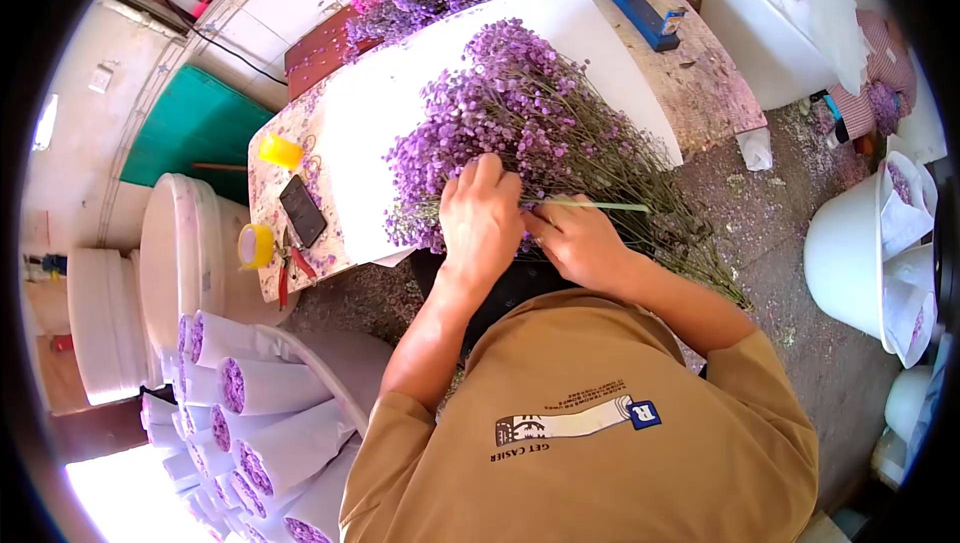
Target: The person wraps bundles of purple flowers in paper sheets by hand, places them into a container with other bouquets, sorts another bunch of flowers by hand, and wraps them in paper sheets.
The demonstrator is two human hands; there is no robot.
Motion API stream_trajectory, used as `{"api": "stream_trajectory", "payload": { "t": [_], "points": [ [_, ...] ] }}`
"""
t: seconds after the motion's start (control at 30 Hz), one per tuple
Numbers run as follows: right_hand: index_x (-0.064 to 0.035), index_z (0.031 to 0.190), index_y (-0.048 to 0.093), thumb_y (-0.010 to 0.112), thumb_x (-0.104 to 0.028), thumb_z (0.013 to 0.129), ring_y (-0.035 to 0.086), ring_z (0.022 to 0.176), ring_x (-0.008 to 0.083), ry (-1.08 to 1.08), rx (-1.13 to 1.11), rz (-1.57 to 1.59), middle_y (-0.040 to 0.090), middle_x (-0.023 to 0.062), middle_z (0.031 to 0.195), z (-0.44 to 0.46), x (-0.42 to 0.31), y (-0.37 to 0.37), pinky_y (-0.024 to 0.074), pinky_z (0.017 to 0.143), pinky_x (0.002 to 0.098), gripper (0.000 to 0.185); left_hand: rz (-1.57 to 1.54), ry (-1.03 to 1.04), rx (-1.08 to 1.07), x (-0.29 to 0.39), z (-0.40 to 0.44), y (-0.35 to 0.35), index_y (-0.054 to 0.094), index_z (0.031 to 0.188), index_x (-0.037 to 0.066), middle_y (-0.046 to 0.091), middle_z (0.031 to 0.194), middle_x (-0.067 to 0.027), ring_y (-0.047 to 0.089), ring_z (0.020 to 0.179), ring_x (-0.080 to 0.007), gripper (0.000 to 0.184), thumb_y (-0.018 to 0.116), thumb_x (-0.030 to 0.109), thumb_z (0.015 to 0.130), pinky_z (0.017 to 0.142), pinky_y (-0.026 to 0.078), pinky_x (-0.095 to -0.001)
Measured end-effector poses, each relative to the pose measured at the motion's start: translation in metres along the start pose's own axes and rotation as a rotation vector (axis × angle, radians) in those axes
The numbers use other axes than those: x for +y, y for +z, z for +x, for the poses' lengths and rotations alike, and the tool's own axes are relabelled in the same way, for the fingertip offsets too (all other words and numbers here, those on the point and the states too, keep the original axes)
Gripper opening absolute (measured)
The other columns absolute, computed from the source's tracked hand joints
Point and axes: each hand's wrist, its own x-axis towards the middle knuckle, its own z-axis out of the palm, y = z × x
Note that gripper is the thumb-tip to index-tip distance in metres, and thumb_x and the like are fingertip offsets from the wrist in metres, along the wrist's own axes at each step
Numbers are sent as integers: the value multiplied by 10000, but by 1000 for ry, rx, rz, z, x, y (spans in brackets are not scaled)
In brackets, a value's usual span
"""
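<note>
A large bunch of small purple dried flowers (pixel 510 113) lies across white paper (pixel 362 108), with its thin green-brown stems (pixel 655 198) fanning to the lower right. My left hand (pixel 482 215) is closed, its fingers curled into the near edge of the bunch. Close beside it, my right hand (pixel 578 241) is closed around a narrow pale green strip (pixel 618 207) that sticks out to the right over the stems. What lies between the two hands is partly hidden by the fingers.
On the table's left side are yellow tape rolls (pixel 256 245), a black phone (pixel 303 211) and red-handled pliers (pixel 299 261). A blue tape dispenser (pixel 645 11) stands at the far right. White-wrapped bunches (pixel 270 385) fill the lower left. White tubs (pixel 850 253) stand right.
</note>
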Motion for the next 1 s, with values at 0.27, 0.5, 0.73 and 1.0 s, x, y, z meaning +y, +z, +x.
{"api": "stream_trajectory", "payload": {
  "t": [0.27, 0.5, 0.73, 1.0],
  "points": [
    [-47, 1236, 653, 698, -88, 837, 593, 906, 285, 42, -64, 74, 614, 92, 971, 5, 8, -12, 463, 786, 405, 403, -654, -358, 194, -20, -36, -74, 550, 939, 11, 625, 941, -78, 543, 792, -131, 95, 490, -61, 959, 691, 456, -280],
    [-50, 1234, 684, 726, -177, 926, 613, 847, 102, 435, 191, 373, 680, 24, 954, 44, 81, -72, 505, 783, 275, 337, -131, -404, -517, -89, -163, -104, 585, 1202, -12, 675, 942, -110, 643, 872, -169, 334, 686, 120, 913, 792, 511, -307],
    [-19, 1381, 567, 611, -725, 871, 544, 1280, 225, 1113, -113, 747, 596, 159, 1377, 104, 222, -38, 383, 1088, 385, 872, -1363, -957, -546, -116, -144, -22, 364, 1496, -33, 637, 1265, -191, 662, 1049, -252, 873, 741, 477, 897, 965, 527, -384],
    [65, 1458, 415, 887, -491, 695, 513, 1323, 314, 542, -394, 947, 547, 219, 1413, 126, 124, -35, 369, 1148, 439, 1056, -1660, -838, -139, -67, -51, 15, 359, 1500, 36, 558, 1377, -161, 514, 1300, -352, 917, 856, 369, 806, 1064, 455, -530]
  ]
}}
